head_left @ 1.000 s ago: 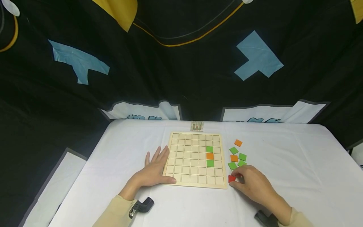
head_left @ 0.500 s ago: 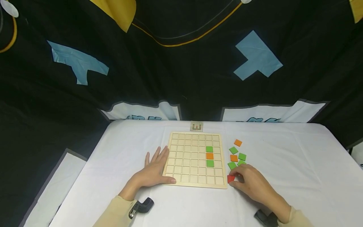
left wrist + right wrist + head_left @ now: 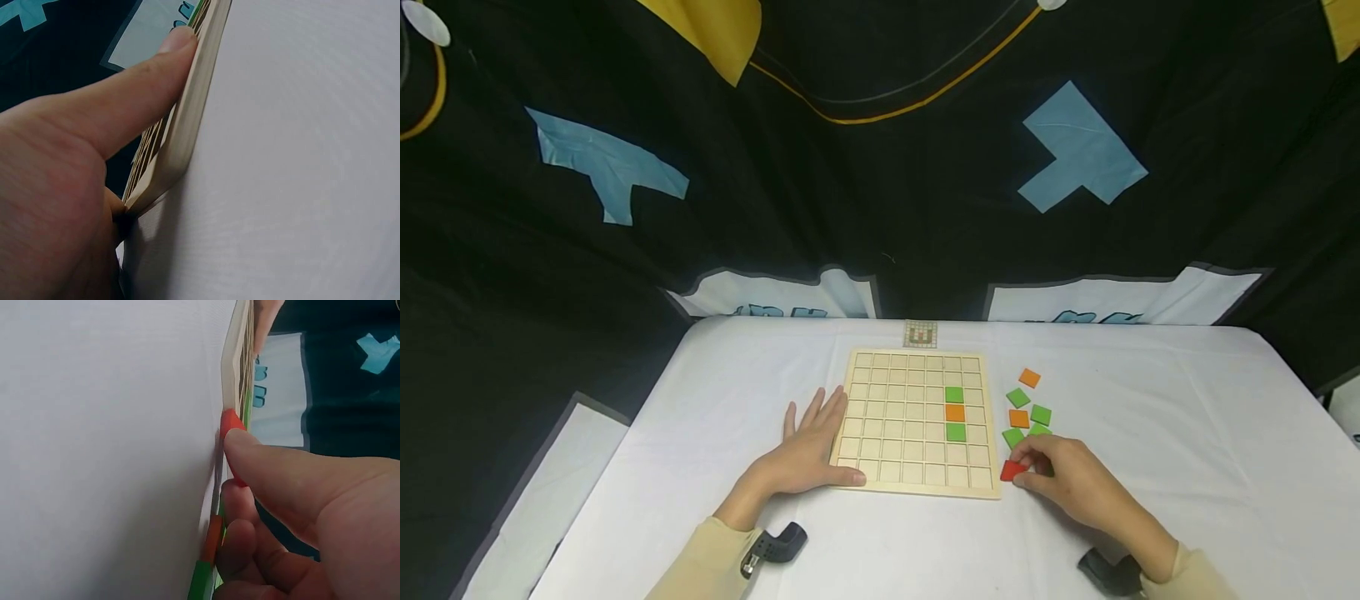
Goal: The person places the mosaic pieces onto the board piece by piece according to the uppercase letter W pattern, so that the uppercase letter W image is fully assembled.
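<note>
So, far left there's a beige sleeve (image 3: 711, 562) with a dark gadget (image 3: 781, 542) strapped at the wrist, and then the left hand (image 3: 805, 457). It's pretty relaxed: fingers spread, not wrapped around anything, index finger along the left edge of the pale wooden board (image 3: 891, 429) and thumb resting over its near left corner area. The left wrist view shows that thumb lying across the rim too.

The board sits flat on a white cloth (image 3: 1150, 417), with a small patterned card (image 3: 921, 333) just past its far edge. One column in from the board's right side there's a little stack of squares in a line: green tile (image 3: 954, 394), orange tile (image 3: 954, 412), another green one nearest the person.

Just off the near right corner is the red tile (image 3: 1011, 471), pinched between thumb and fingers of the right hand (image 3: 1071, 483). Can't really tell if it's off the cloth or touching the board. Right beyond that hand is a loose scatter of tiles, two orange and four green, the nearest green (image 3: 1040, 429) partly hidden by the knuckles.
</note>
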Action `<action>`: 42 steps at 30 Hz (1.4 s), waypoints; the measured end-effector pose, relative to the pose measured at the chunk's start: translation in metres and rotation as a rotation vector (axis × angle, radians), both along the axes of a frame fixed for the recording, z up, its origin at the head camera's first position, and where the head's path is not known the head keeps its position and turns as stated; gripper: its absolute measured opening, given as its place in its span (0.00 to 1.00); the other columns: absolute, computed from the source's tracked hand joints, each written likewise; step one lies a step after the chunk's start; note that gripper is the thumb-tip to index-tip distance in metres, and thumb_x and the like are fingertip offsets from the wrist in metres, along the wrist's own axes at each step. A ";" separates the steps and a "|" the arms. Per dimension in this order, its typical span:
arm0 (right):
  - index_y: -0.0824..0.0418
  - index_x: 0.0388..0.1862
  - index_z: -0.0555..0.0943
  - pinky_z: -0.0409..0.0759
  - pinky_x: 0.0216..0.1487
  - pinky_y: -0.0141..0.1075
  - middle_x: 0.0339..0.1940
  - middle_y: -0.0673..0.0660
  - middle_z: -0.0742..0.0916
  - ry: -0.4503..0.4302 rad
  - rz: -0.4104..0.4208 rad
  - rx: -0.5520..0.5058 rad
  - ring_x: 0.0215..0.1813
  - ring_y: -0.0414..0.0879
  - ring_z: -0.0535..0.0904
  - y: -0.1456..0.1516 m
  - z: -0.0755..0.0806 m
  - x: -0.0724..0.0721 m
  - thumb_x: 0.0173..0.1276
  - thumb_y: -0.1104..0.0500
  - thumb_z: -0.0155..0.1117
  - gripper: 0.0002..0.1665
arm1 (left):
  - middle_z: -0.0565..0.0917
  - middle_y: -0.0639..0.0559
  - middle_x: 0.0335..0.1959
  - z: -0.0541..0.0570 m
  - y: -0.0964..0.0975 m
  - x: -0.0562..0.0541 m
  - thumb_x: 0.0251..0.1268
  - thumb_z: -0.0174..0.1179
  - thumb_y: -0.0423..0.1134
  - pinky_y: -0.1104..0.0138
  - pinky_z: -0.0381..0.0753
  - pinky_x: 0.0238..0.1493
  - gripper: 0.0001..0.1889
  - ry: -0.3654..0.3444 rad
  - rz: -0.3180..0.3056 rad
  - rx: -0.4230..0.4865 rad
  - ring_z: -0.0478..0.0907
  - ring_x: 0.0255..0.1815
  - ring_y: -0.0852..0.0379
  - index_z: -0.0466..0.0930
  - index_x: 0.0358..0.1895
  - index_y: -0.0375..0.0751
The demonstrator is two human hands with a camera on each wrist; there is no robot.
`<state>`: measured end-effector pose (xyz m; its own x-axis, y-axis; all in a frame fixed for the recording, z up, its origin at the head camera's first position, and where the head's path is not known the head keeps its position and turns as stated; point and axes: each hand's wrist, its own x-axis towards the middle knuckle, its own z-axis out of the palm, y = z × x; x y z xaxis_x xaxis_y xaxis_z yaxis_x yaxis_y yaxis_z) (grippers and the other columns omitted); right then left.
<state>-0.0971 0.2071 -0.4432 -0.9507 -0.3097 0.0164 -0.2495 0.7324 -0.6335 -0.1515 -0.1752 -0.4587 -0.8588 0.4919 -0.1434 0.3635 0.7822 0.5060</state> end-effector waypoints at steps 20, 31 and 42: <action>0.55 0.41 0.86 0.77 0.26 0.32 0.29 0.48 0.82 -0.147 -0.021 -0.147 0.29 0.41 0.76 0.011 0.008 -0.007 0.66 0.59 0.72 0.06 | 0.38 0.40 0.83 0.000 -0.001 0.001 0.53 0.68 0.68 0.35 0.18 0.70 0.66 -0.007 0.001 0.005 0.26 0.81 0.38 0.39 0.80 0.31; 0.57 0.43 0.87 0.76 0.29 0.30 0.31 0.49 0.84 -0.147 -0.009 -0.212 0.34 0.42 0.77 0.001 0.010 -0.014 0.66 0.56 0.73 0.09 | 0.38 0.39 0.83 0.000 -0.001 0.000 0.53 0.67 0.69 0.35 0.19 0.70 0.66 -0.008 0.001 0.010 0.26 0.81 0.38 0.39 0.80 0.31; 0.54 0.40 0.87 0.77 0.37 0.31 0.32 0.47 0.84 -0.118 0.028 -0.207 0.36 0.43 0.78 -0.018 0.009 -0.024 0.65 0.59 0.72 0.05 | 0.38 0.39 0.83 0.000 -0.001 0.001 0.52 0.68 0.69 0.35 0.19 0.70 0.66 0.003 -0.001 -0.003 0.27 0.81 0.37 0.39 0.80 0.30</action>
<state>-0.1211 0.1895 -0.4344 -0.9407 -0.3379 -0.0281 -0.1837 0.5775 -0.7955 -0.1510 -0.1759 -0.4585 -0.8585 0.4926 -0.1424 0.3660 0.7832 0.5025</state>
